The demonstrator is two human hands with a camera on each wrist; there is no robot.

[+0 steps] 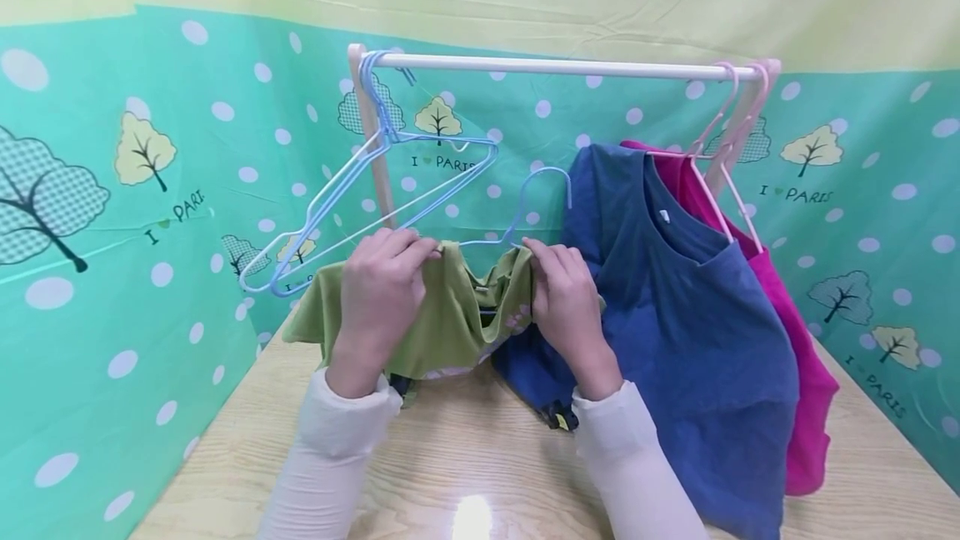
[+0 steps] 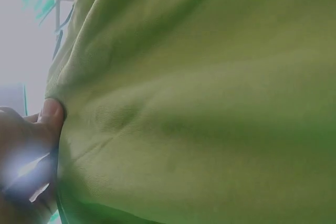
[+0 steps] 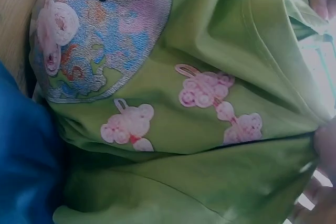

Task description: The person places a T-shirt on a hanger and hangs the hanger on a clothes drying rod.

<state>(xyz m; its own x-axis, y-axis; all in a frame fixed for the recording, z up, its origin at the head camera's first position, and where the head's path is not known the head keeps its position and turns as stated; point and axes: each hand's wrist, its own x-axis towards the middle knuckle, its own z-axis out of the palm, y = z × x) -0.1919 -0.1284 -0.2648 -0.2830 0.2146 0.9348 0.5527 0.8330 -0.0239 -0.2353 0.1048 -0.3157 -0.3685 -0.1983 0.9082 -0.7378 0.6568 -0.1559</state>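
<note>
A green T-shirt (image 1: 442,323) hangs between my two hands above the table. My left hand (image 1: 382,290) pinches its shoulder beside the neckline, thumb against the cloth in the left wrist view. The opposite shoulder is pinched by my right hand (image 1: 566,298). Out of the neck opening rises the hook of a light blue hanger (image 1: 522,194); the rest of that hanger is mostly hidden inside the shirt. In the right wrist view, pink appliqués (image 3: 206,87) and a colourful printed patch (image 3: 121,35) show on the shirt's front.
A rack with a white rail (image 1: 555,66) stands behind. Several blue and white hangers (image 1: 386,136) hang at its left end. On the right, a navy shirt (image 1: 675,357) and a magenta garment (image 1: 810,407) hang on pink hangers (image 1: 708,190). Below is a wooden table (image 1: 435,465).
</note>
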